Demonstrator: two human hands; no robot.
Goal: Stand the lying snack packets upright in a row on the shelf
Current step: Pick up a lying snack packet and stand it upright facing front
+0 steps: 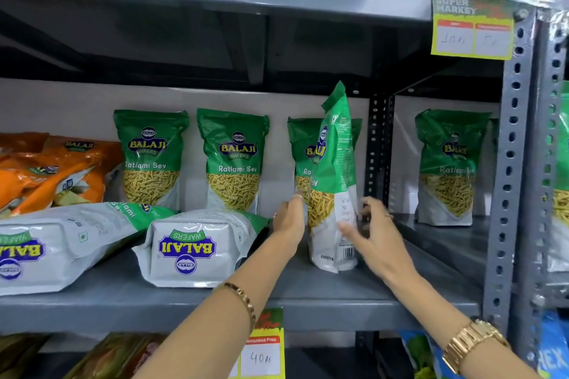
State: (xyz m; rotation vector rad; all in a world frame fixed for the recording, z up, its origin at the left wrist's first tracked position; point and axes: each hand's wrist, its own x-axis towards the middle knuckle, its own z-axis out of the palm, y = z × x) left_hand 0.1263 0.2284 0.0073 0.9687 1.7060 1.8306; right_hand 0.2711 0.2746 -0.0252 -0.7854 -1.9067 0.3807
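An upright green-and-white snack packet (334,181) stands edge-on at the front right of the grey shelf (308,292). My left hand (288,220) grips its left side. My right hand (374,235) is blurred, fingers spread, with its fingertips at the packet's right edge. Two more packets lie flat at the shelf's front: one in the middle (194,251) and one at the left (58,243). Three packets stand in a row along the back: (151,160), (233,163), and one (300,148) partly hidden behind the held packet.
Orange snack packets (46,169) are piled at the back left. A perforated black upright (378,144) divides the bays, and another green packet (448,169) stands in the right bay. A grey post (508,163) and price tags (472,31) are at the right.
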